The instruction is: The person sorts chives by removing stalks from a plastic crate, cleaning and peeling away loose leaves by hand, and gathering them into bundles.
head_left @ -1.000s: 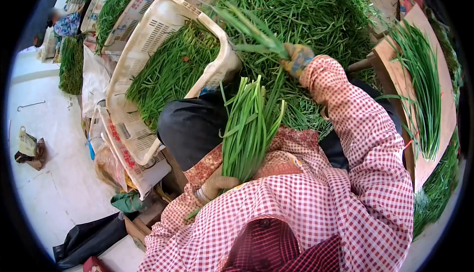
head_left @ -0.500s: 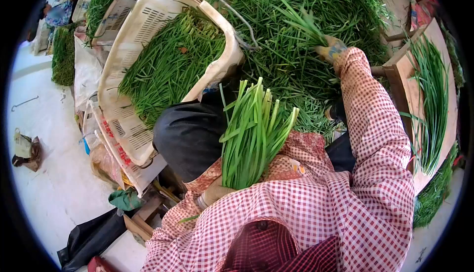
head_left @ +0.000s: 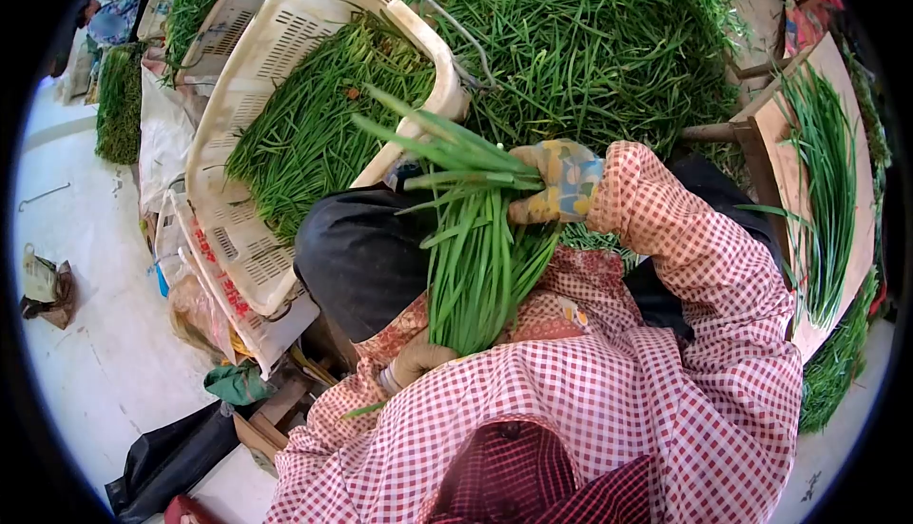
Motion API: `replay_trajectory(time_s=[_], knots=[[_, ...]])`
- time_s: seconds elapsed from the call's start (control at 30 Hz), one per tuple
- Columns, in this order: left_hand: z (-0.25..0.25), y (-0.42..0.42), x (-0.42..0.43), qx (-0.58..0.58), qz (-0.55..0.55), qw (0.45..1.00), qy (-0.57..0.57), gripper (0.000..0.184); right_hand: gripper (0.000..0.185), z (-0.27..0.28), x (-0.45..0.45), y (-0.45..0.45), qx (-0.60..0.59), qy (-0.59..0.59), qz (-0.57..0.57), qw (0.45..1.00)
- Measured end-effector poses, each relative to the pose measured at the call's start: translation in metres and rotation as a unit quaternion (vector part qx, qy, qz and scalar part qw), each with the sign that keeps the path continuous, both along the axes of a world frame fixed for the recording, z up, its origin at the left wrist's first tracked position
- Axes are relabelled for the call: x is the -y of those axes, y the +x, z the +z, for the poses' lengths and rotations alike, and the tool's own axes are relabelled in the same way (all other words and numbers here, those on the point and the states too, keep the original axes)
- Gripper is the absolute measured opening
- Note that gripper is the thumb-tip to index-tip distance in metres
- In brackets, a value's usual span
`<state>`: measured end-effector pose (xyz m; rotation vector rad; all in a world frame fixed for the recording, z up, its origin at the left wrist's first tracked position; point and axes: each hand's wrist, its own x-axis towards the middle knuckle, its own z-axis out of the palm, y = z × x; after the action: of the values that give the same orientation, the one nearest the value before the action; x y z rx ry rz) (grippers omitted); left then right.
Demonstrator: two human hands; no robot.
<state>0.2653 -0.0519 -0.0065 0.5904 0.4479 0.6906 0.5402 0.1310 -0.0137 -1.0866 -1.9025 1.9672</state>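
A bunch of garlic chives [head_left: 475, 281] lies against my lap, leaf ends toward me. My left hand [head_left: 420, 360], in a pale glove, is closed around its lower end, with the fingers partly hidden by the leaves and my sleeve. Across the top of that bunch, my right hand [head_left: 556, 182], in a blue and yellow patterned glove, grips a smaller bunch of garlic chives [head_left: 461, 158]. Its leaves point up and left, over my dark-trousered knee. The pale stem ends of the larger bunch are mostly covered by my right hand and the smaller bunch.
A white slatted crate [head_left: 214, 158] with chives inside stands at the left. Ahead is a large heap of loose chives [head_left: 590, 39]. To the right, more chives [head_left: 825, 201] lie on a wooden board [head_left: 861, 191]. A person [head_left: 112, 25] is at the far upper left.
My right hand has come back from the heap, moving toward me and left with the smaller bunch, now over the larger one. My left hand stays about where it was.
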Motion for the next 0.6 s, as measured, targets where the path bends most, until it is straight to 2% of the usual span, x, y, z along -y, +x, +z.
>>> replay_trajectory(time_s=[0.03, 0.07, 0.13, 0.2, 0.27, 0.3, 0.33, 0.37, 0.43, 0.47, 0.5, 0.53, 0.57, 0.6], knots=[[0.004, 0.001, 0.003, 0.037, -0.014, 0.953, -0.301, 0.066, 0.059, 0.004, 0.003, -0.003, 0.068, 0.042, 0.032, 0.996], [0.007, 0.002, 0.003, 0.039, -0.017, 0.953, -0.301, 0.066, 0.058, 0.0, 0.004, -0.009, 0.11, 0.046, 0.08, 0.99], [0.033, 0.013, -0.015, -0.071, -0.025, 0.924, -0.376, 0.062, 0.057, -0.001, 0.014, -0.015, 0.106, 0.067, 0.109, 0.986], [0.04, 0.021, -0.02, -0.1, -0.017, 0.938, -0.333, 0.06, 0.055, -0.004, 0.013, -0.017, 0.136, 0.062, 0.131, 0.98], [0.038, 0.018, -0.019, -0.102, -0.019, 0.943, -0.318, 0.06, 0.054, -0.022, 0.002, -0.008, -0.001, -0.069, 0.143, 0.987], [0.037, 0.016, -0.018, -0.101, -0.02, 0.943, -0.315, 0.06, 0.051, -0.067, -0.012, -0.01, -0.148, -0.234, 0.203, 0.939], [0.037, 0.015, -0.018, -0.101, -0.021, 0.944, -0.313, 0.06, 0.046, -0.092, -0.017, -0.012, -0.236, -0.366, 0.215, 0.874], [0.036, 0.014, -0.017, -0.101, -0.022, 0.944, -0.314, 0.06, 0.041, -0.118, -0.022, -0.015, -0.296, -0.498, 0.231, 0.782], [0.036, 0.014, -0.02, -0.104, -0.02, 0.944, -0.313, 0.06, 0.035, -0.136, -0.022, -0.015, -0.302, -0.605, 0.206, 0.708], [0.037, 0.014, -0.022, -0.105, -0.019, 0.943, -0.315, 0.06, 0.036, -0.147, -0.027, -0.015, -0.203, -0.441, 0.172, 0.857], [0.037, 0.014, -0.023, -0.105, -0.018, 0.943, -0.315, 0.06, 0.037, -0.16, -0.034, -0.014, -0.092, -0.251, 0.129, 0.955], [0.036, 0.014, -0.024, -0.108, -0.015, 0.943, -0.315, 0.06, 0.039, -0.173, -0.041, -0.012, 0.023, -0.045, 0.08, 0.996], [0.036, 0.014, -0.025, -0.109, -0.014, 0.942, -0.317, 0.06, 0.041, -0.185, -0.046, -0.007, 0.136, 0.163, 0.025, 0.977], [0.035, 0.014, -0.025, -0.112, -0.015, 0.941, -0.321, 0.06, 0.04, -0.165, -0.061, 0.009, 0.16, -0.04, -0.085, 0.983]])
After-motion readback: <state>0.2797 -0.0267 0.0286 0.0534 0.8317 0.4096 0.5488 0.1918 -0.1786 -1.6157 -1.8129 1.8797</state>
